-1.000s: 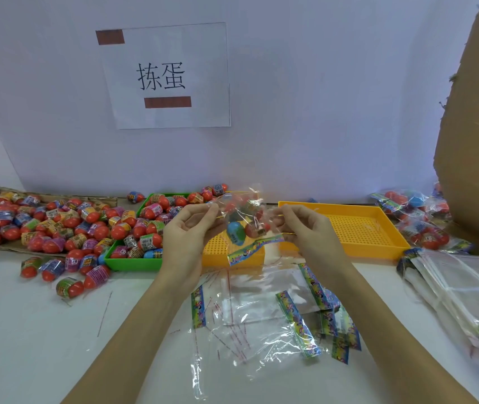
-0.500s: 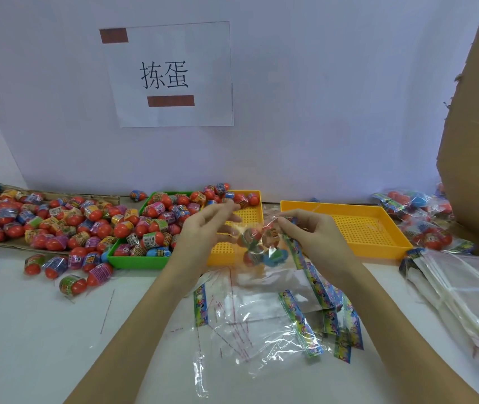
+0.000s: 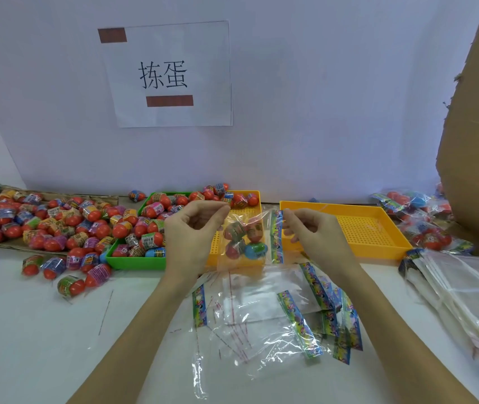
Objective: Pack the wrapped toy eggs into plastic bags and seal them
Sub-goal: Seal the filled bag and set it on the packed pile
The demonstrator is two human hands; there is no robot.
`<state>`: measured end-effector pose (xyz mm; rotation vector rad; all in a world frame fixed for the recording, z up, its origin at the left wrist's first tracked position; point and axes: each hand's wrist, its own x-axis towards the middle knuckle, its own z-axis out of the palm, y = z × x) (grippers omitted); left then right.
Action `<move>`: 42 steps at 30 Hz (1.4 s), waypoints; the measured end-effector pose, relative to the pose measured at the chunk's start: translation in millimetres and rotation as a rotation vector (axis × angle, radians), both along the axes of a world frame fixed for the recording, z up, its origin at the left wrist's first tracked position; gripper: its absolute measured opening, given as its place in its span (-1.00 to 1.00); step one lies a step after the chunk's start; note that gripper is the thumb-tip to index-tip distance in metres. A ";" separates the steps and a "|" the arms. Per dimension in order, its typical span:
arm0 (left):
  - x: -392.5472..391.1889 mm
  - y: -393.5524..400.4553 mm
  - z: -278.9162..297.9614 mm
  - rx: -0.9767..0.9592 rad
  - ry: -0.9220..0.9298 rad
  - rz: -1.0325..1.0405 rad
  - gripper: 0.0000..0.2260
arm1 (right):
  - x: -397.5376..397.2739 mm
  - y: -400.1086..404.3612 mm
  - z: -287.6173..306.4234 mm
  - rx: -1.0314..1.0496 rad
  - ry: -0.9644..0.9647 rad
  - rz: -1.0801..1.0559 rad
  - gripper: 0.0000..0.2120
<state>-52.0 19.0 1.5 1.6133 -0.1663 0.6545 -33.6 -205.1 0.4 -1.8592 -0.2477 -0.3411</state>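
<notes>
A clear plastic bag [image 3: 242, 255] with several wrapped toy eggs [image 3: 245, 239] inside hangs between my hands above the table. My left hand [image 3: 193, 237] pinches the bag's upper left corner with thumb and fingertips. My right hand [image 3: 311, 231] pinches the colourful printed strip at the bag's upper right. Loose empty bags [image 3: 264, 313] with printed strips lie flat on the table under my forearms. A big heap of wrapped eggs [image 3: 66, 223] spreads over the left of the table.
A green tray [image 3: 133, 262] full of eggs stands left of centre, a yellow tray [image 3: 254, 196] behind the held bag and another yellow tray [image 3: 349, 228] to the right. Filled bags [image 3: 416, 220] pile at far right beside a cardboard box [image 3: 477, 141]. A stack of bags [image 3: 462, 284] lies right.
The held bag dropped from its raised position and turned, so the printed strip now hangs upright at my right fingers. Both hands spread slightly apart.
</notes>
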 end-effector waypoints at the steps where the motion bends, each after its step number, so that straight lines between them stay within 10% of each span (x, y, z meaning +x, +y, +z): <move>1: -1.9 -1.6 1.5 -0.002 -0.049 0.023 -0.90 | 1.1 0.3 -1.3 -0.046 -0.005 -0.052 -0.67; 7: -18.5 -27.6 4.5 0.398 -0.540 -0.009 -0.88 | -4.3 1.7 9.1 0.275 0.548 0.380 -0.21; 13: -17.2 -43.7 -15.1 1.037 -0.786 -0.164 -0.83 | -4.0 0.8 7.0 0.400 0.346 0.332 -0.69; 19: -16.2 -38.1 -8.1 0.540 -0.327 0.148 -0.72 | -5.0 1.9 10.3 0.503 0.289 0.227 -0.71; 24: -3.6 -13.7 -0.7 0.156 0.347 -0.182 -0.75 | -4.3 1.8 10.3 0.646 0.359 0.284 -0.60; 38: -5.1 -9.3 -1.2 -0.031 0.241 -0.260 -0.86 | 2.3 0.6 5.4 0.912 0.412 0.255 -0.66; 42: -1.6 -0.9 -3.6 -0.124 0.276 -0.219 -0.92 | 0.0 -0.3 3.7 0.556 0.315 0.213 -0.69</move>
